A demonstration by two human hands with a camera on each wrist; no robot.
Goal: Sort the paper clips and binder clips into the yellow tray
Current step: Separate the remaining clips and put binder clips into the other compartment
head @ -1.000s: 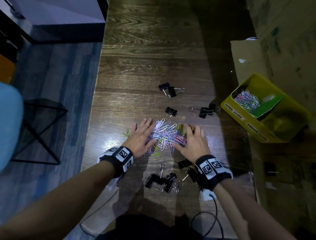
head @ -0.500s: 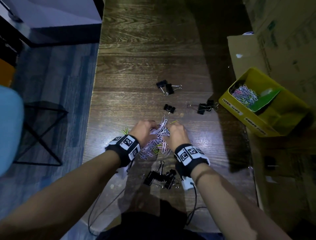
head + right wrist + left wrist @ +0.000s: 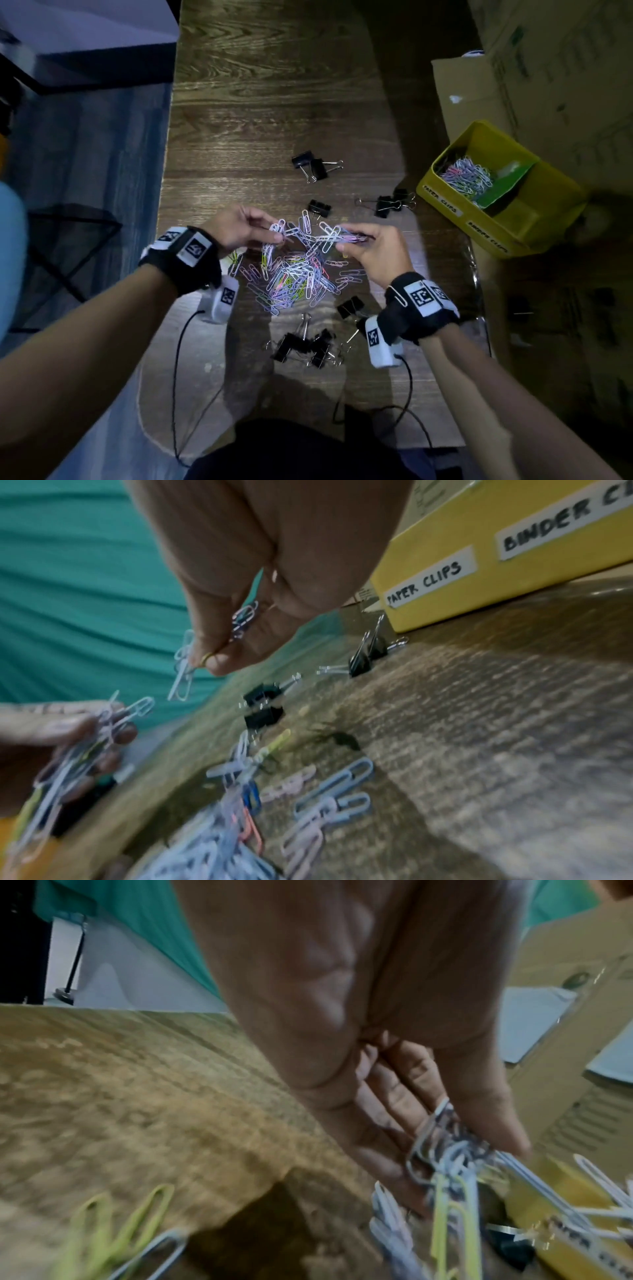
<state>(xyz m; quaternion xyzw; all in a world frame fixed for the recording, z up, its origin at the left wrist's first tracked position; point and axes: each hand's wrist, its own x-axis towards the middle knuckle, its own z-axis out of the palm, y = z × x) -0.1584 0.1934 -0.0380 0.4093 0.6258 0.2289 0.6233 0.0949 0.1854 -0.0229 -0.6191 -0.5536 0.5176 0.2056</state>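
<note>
A heap of pastel paper clips (image 3: 294, 274) lies on the wooden table (image 3: 257, 85) between my hands. My left hand (image 3: 263, 233) pinches a bunch of paper clips (image 3: 445, 1153) lifted off the heap. My right hand (image 3: 346, 240) pinches another bunch of paper clips (image 3: 240, 620) just above it. Tangled clips hang between both hands. The yellow tray (image 3: 548, 219) sits at the right, with paper clips (image 3: 466, 176) in its "PAPER CLIPS" compartment (image 3: 424, 584). Black binder clips (image 3: 313, 166) lie scattered beyond the heap, and more binder clips (image 3: 305, 344) lie near me.
Cardboard boxes (image 3: 548, 68) stand behind and beside the tray. A green divider (image 3: 503, 185) splits the tray. The table's left edge drops to a blue floor (image 3: 85, 154). Cables (image 3: 178, 377) trail from both wrist cameras over the table's near end.
Both hands first pressed flat on the heap, then gathered it together. Now they have risen, each pinching a bunch of paper clips, and the heap lies spread beneath them.
</note>
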